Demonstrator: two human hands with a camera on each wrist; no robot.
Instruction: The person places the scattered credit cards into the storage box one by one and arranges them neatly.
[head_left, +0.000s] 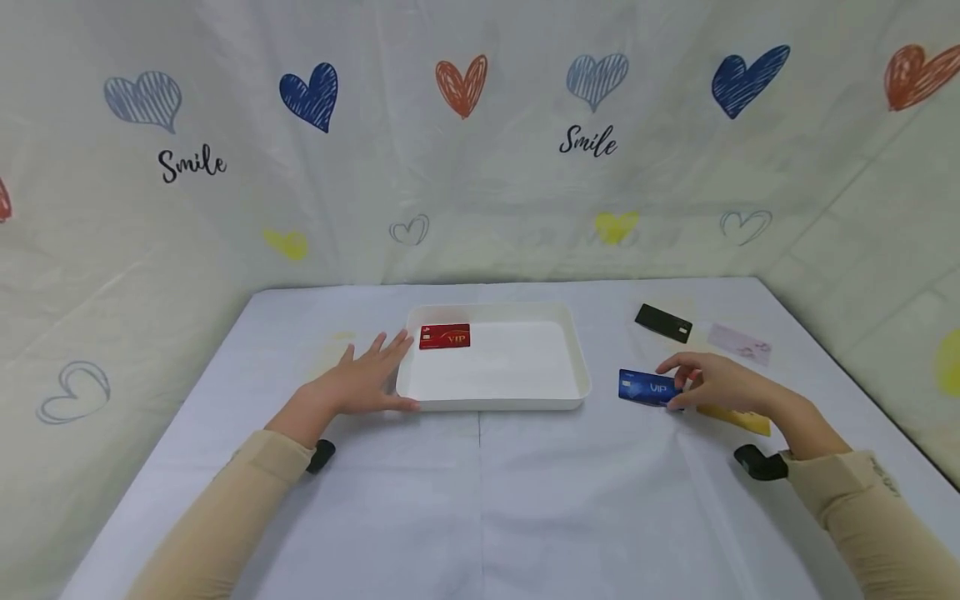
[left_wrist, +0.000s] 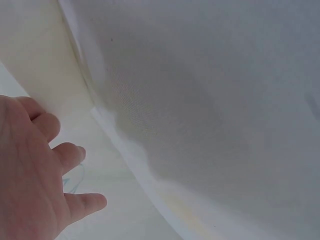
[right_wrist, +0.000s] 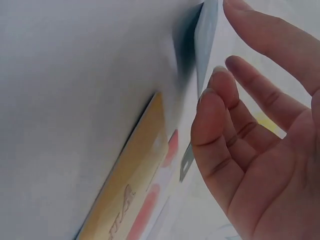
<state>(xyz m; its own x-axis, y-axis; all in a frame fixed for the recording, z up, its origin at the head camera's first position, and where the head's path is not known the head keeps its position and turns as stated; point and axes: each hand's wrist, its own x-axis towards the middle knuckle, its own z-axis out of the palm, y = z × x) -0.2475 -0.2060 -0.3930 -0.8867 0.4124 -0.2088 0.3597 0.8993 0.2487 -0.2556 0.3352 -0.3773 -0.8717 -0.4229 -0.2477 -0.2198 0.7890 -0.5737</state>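
Note:
My left hand point(head_left: 365, 375), fingers spread, rests against the left side of a white tray point(head_left: 491, 405). A red VIP card point(head_left: 445, 337) lies inside the tray at its upper left. In the left wrist view the left hand point(left_wrist: 35, 175) shows spread fingers. My right hand point(head_left: 712, 383) pinches the right part of a blue VIP card point(head_left: 641, 387), thumb at its near edge and a finger at its far edge. From the right wrist, the blue card point(right_wrist: 205, 45) appears nearly edge-on with a shadow beside it, close to the fingertips point(right_wrist: 207, 112).
Behind the right hand lie a black card point(head_left: 663, 323) and a pale pinkish card point(head_left: 739, 344). A yellow-gold card point(head_left: 738, 419) lies under that hand, partly hidden by it. The white tabletop point(head_left: 480, 500) meets a heart-patterned cloth wall point(head_left: 510, 192) at the back.

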